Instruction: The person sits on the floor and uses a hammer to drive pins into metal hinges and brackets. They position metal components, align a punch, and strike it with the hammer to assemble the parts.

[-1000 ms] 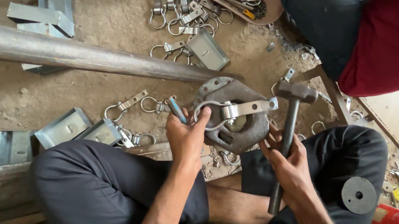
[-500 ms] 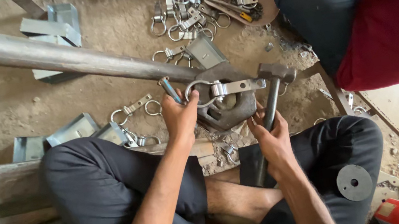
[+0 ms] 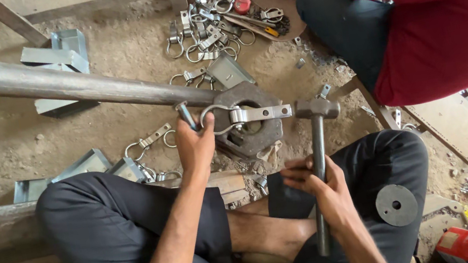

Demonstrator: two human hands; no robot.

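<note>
Head view, person seated on the dirt floor (image 3: 117,116), legs folded around the work.

Left hand (image 3: 195,147): closed around a short metal pin (image 3: 186,115) that stands up out of the fist, thumb side resting against the ring end of a metal clamp (image 3: 244,114). The clamp lies flat on a heavy iron block (image 3: 252,125) just ahead of this grip and to its right; its ring sits nearest the fingers, its flat strap runs away to the right. Long axis of the clamp: roughly left-right.

Right hand (image 3: 320,190): grip fully wrapped on the lower half of a hammer (image 3: 319,155). Handle runs up and away from the fist, nearly straight ahead; the head sits at the far end, just beside the strap's free tip (touching or a hair apart, cannot tell). So the clamp lies ahead of the right grip and slightly left, crosswise to the handle.

Left hand is the nearer one to the clamp; the right reaches it only through the hammer.

A long steel pipe (image 3: 48,83) slants in from the far left and ends at the block. Loose clamps (image 3: 201,29) lie scattered beyond the block (a pile, not sorted). Another person in a red shirt (image 3: 441,8) sits at far right. A dark round disc (image 3: 396,204) rests by the right knee.
</note>
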